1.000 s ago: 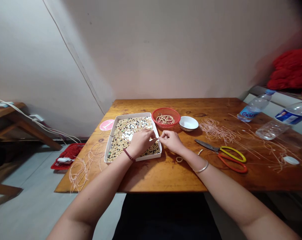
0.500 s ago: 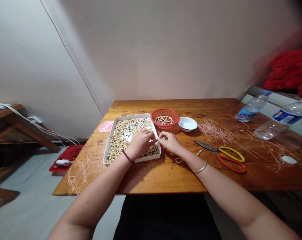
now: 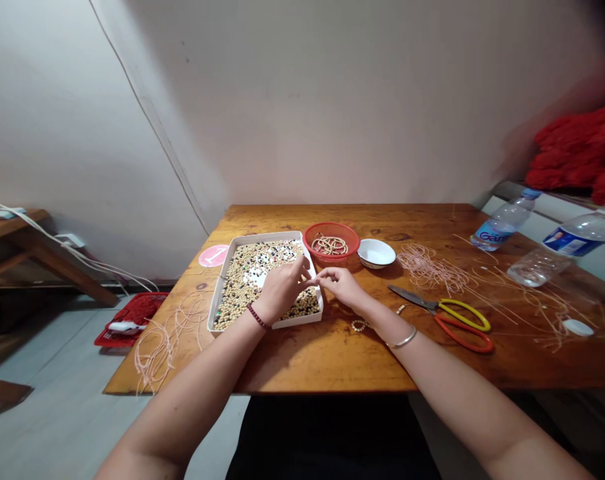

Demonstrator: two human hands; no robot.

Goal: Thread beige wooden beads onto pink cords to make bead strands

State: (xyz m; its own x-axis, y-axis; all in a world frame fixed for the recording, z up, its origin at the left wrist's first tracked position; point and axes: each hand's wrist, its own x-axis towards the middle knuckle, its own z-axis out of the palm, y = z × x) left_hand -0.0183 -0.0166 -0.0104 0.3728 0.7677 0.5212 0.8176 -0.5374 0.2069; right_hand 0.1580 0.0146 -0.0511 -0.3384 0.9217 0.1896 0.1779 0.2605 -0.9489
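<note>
A shallow white box (image 3: 213,303) holds many small beads (image 3: 239,293), mostly beige, with black, white and a few green ones among them. Over its right side, my left hand (image 3: 283,285) has one finger lifted; its other fingertips come together close to the right ones. My right hand (image 3: 343,285) is in a pinch just past the box's right edge, fingertips meeting those of the left. Whatever lies between the fingertips is too small to make out. Under my right forearm lies a string of beige beads (image 3: 358,325), partly hidden.
Behind the hands stand a red mesh basket (image 3: 353,241) with strung beads and a white bowl (image 3: 377,252). To the right lie scissors (image 3: 445,309), pink cord (image 3: 427,267), two plastic bottles (image 3: 497,228) and a white cap (image 3: 578,327). More cord (image 3: 157,350) lies left.
One finger of my left hand has lifted away from the others. My right hand stays pinched at nearly the same place. The view has tipped slightly.
</note>
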